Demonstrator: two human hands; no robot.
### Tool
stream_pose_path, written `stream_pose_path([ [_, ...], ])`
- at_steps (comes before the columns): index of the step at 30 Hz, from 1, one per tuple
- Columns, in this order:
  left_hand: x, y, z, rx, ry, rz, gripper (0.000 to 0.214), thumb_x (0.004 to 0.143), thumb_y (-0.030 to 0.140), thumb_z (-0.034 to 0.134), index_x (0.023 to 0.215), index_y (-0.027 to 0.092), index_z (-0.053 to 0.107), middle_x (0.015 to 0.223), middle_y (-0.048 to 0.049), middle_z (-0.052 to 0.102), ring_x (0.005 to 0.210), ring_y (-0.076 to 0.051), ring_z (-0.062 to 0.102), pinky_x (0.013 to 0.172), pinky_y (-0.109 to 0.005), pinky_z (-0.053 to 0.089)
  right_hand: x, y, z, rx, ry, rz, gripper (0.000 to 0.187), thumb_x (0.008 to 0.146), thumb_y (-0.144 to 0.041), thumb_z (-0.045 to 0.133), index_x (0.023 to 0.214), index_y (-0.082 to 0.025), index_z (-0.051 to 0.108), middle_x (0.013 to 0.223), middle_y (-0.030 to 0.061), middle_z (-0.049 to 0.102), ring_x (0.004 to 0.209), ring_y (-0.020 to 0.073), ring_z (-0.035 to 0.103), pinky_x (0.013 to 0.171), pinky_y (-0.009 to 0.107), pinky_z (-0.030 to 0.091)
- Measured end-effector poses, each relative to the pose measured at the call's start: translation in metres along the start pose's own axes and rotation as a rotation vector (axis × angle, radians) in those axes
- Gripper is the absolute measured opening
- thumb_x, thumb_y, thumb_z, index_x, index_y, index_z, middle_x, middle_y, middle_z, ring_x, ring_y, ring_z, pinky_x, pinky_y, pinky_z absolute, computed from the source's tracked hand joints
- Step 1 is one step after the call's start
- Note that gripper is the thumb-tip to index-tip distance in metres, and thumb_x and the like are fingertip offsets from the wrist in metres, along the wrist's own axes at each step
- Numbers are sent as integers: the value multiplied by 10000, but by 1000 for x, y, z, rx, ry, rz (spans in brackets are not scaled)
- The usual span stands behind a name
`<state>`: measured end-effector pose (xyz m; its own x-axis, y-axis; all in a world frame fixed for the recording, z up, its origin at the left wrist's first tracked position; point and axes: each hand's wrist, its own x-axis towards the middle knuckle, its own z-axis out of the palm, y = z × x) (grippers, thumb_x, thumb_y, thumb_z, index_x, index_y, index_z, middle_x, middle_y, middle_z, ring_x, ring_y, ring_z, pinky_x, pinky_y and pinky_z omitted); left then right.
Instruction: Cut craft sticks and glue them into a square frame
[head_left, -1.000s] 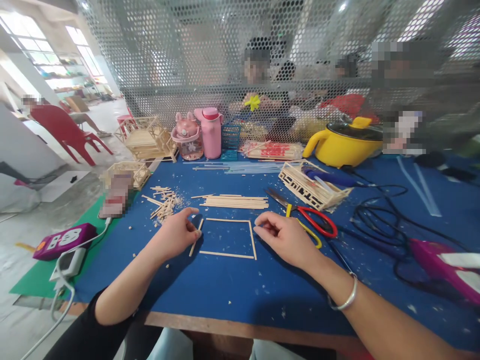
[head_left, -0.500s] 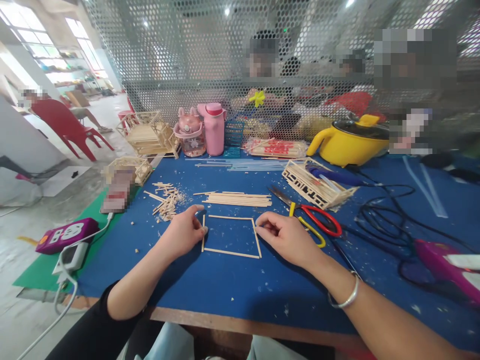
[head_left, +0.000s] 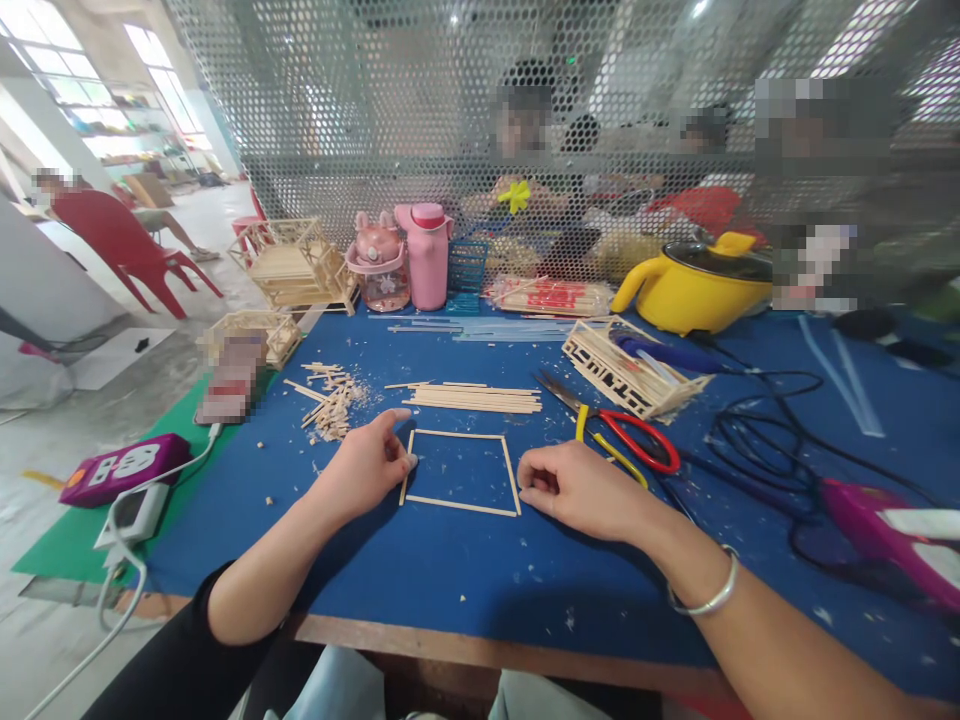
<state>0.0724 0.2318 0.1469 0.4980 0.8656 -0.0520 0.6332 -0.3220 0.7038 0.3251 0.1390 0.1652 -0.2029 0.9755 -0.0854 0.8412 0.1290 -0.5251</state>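
Flat on the blue table (head_left: 450, 590), between the fingertips of both hands: a square of sticks (head_left: 461, 506). Four thin, pale wooden strips laid end to end, corners nearly meeting, far side a little narrower than the near side, blue surface showing through the middle.

At its left strip, the left hand (head_left: 364, 468): index finger stretched out past the far left corner, thumb tip pressed against the strip, other fingers tucked under, nothing gripped.

Just beside the near right corner, the right hand (head_left: 577, 490): fingers curled into a loose fist, knuckles up; impossible to tell whether anything sits inside.

Beyond the left index fingertip, a heap of cut bits (head_left: 334, 400). Beyond the square, a row of long sticks (head_left: 472, 398). Just past the right knuckles, scissors (head_left: 637, 445) with red and yellow handles.

Far beyond the fingers, a clear packet (head_left: 551, 297) with red print, too blurred to read.
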Motion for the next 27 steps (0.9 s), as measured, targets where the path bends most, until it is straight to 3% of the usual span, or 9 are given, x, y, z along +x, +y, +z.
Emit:
stream_pose_path([
  [14, -3, 4, 1, 73, 33, 18, 510, 737, 240, 529, 1235, 179, 439, 691, 28, 615, 615, -128, 572, 608, -241, 424, 1, -1, -2, -43, -39, 5, 61, 713, -219, 565, 671, -213, 609, 559, -39, 558, 516, 98, 473, 500, 206, 311],
  [21, -4, 5, 1, 77, 64, 6, 447, 797, 286, 455, 1229, 173, 452, 769, -3, 637, 634, -140, 589, 622, -255, 428, 13, 9, 2, -103, 218, 131, 284, 808, -304, 506, 1058, -221, 613, 605, -24, 604, 552, 123, 537, 535, 223, 354],
  [27, 0, 3, 3, 110, 81, 1, 477, 763, 273, 502, 1228, 180, 457, 814, -10, 649, 664, -147, 598, 642, -258, 435, 24, 9, 12, -239, 291, 128, 235, 823, -307, 500, 961, -244, 679, 705, 13, 683, 636, 151, 598, 566, 235, 365],
])
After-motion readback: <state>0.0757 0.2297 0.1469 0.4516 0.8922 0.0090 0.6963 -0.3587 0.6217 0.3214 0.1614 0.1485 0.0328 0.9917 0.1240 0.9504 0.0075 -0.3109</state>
